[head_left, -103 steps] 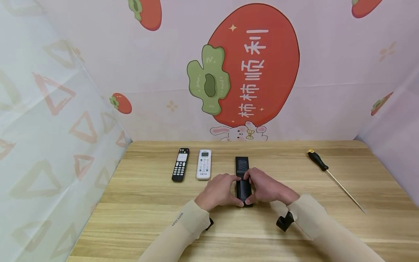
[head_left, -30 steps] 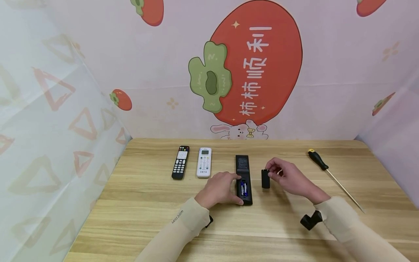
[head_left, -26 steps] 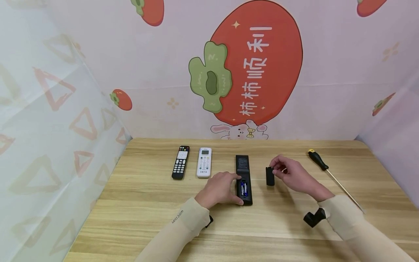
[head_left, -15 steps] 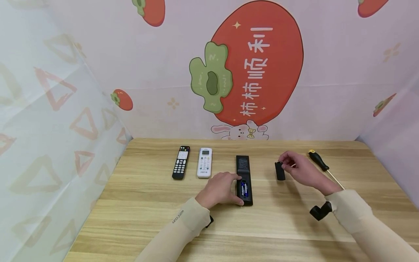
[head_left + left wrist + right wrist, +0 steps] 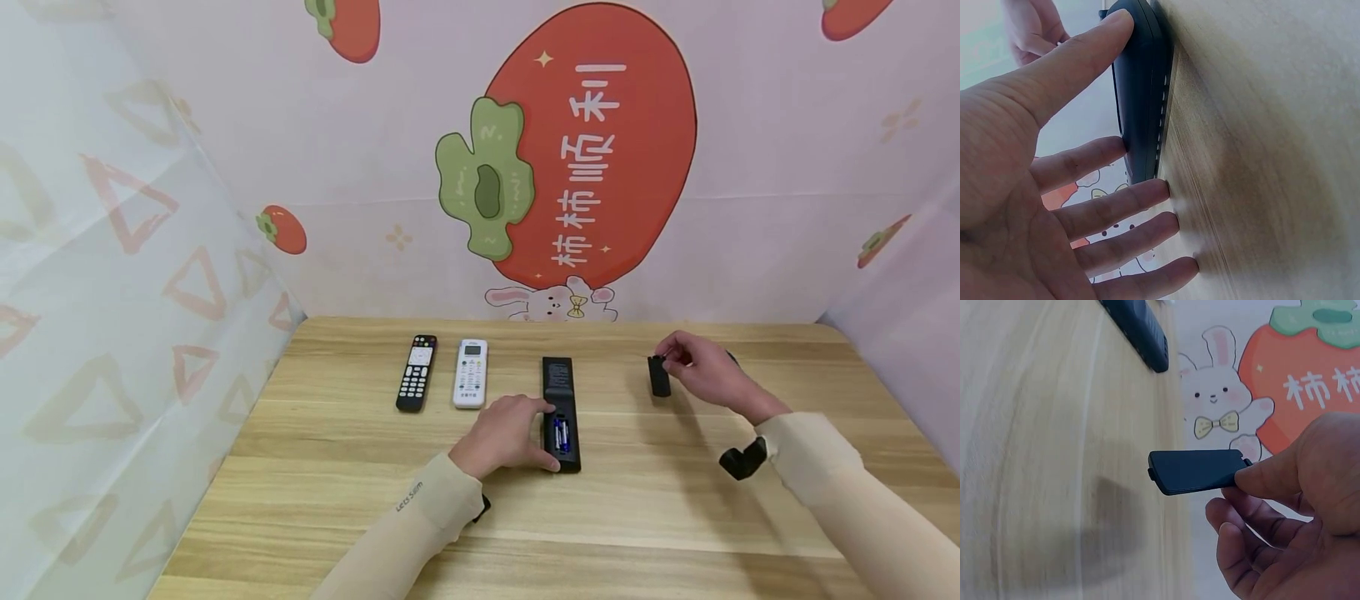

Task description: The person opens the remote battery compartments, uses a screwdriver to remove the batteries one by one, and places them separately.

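Observation:
A black remote control [image 5: 557,379] lies back side up on the wooden table, its battery compartment uncovered with blue and silver batteries [image 5: 562,434] inside. My left hand [image 5: 504,433] rests at its left side: thumb [image 5: 1107,34] and index fingertip touch the remote, while the other fingers, fairly straight, reach the tabletop, as the left wrist view shows. To the right, my right hand [image 5: 705,372] pinches the black battery cover [image 5: 659,377] by one end between thumb and fingers. That cover [image 5: 1194,470] hangs above the table, apart from the remote.
A black remote with white keys [image 5: 416,373] and a white remote with a small screen [image 5: 470,375] lie to the left. Behind my right hand, a screwdriver [image 5: 732,358] is almost wholly hidden. A patterned backdrop [image 5: 360,275] stands along the table's far edge.
Both hands were on the remote at first. My right hand has taken off the battery cover, baring the batteries, and carried it right and farther back. The left hand has stayed put.

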### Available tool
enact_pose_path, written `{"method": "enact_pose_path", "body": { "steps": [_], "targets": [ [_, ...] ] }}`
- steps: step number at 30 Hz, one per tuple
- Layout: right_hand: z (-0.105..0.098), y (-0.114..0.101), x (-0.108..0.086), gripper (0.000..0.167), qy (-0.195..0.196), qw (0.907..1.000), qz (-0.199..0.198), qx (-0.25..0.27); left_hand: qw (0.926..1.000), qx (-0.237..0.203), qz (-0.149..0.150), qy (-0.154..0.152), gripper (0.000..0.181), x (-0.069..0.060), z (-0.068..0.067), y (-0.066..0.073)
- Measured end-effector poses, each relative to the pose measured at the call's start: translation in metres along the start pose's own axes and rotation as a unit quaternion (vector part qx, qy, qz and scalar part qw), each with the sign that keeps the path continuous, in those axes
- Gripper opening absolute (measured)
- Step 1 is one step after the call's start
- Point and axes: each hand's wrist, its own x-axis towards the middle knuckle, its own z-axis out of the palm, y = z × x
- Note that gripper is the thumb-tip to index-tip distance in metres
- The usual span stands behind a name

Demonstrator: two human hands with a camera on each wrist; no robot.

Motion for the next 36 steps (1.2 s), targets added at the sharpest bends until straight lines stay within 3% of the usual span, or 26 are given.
{"method": "enact_pose_path", "body": {
  "steps": [14, 22, 29, 36],
  "targets": [
    [-0.01, 0.021, 0.013, 0.012, -0.02, 0.9998, 0.006, 0.002, 1.0, -0.001, -0.001, -0.002, 0.077, 0.0, 0.001, -0.001],
    [-0.017, 0.023, 0.02, 0.013, -0.043, 0.9983, 0.04, -0.007, 1.0, 0.0, -0.001, -0.004, 0.077, 0.001, 0.0, 0.0],
    [-0.019, 0.03, 0.027, 0.011, -0.043, 0.9983, 0.031, -0.023, 1.0, 0.003, 0.0, -0.004, 0.077, 0.001, -0.001, 0.0],
    [-0.019, 0.037, 0.032, 0.013, -0.055, 0.9969, 0.053, -0.018, 1.0, 0.001, -0.003, -0.007, 0.077, 0.001, 0.0, 0.001]
  ]
}}
